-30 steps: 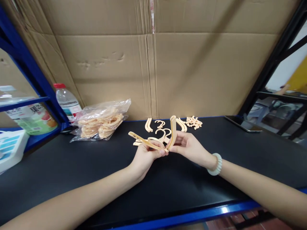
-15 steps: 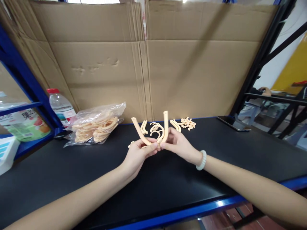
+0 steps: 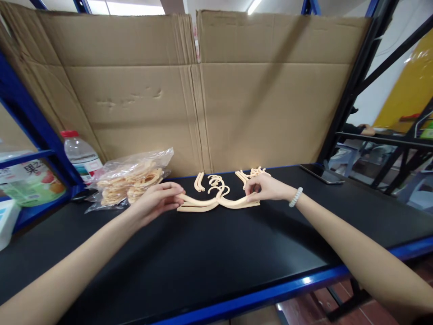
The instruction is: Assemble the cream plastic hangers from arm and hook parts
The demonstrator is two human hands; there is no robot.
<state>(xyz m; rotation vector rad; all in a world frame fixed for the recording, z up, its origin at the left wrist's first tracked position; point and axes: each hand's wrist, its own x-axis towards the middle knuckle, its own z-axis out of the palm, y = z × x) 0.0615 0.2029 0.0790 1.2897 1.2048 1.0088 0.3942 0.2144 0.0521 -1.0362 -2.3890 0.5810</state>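
A beige clothes hanger point(image 3: 200, 202) is stretched out between my hands, its hook pointing away from me. My left hand point(image 3: 158, 201) grips the tip of its left arm. At the other end, my right hand point(image 3: 264, 187) pinches the right arm from above. Just beneath it, a second beige hanger point(image 3: 194, 209) lies on the black table; whether the two touch is unclear. Beyond them are loose hooks point(image 3: 213, 181), curved arm pieces point(image 3: 199, 182) on the left and more arm pieces point(image 3: 241, 177) on the right. My right hand partly hides a pile of small beige parts point(image 3: 260, 171).
A clear plastic bag point(image 3: 135, 178) of beige parts sits at the left, beside a red-capped bottle point(image 3: 81, 155). A phone point(image 3: 323, 174) lies at the back right. Cardboard point(image 3: 152, 104) walls the table's rear. Another person's hand point(image 3: 367, 130) shows beyond the right frame.
Before, both hands were together at the middle of a hanger folded into a V. Its arms are now spread wide and lowered over the other hanger, with my hands apart at the ends.
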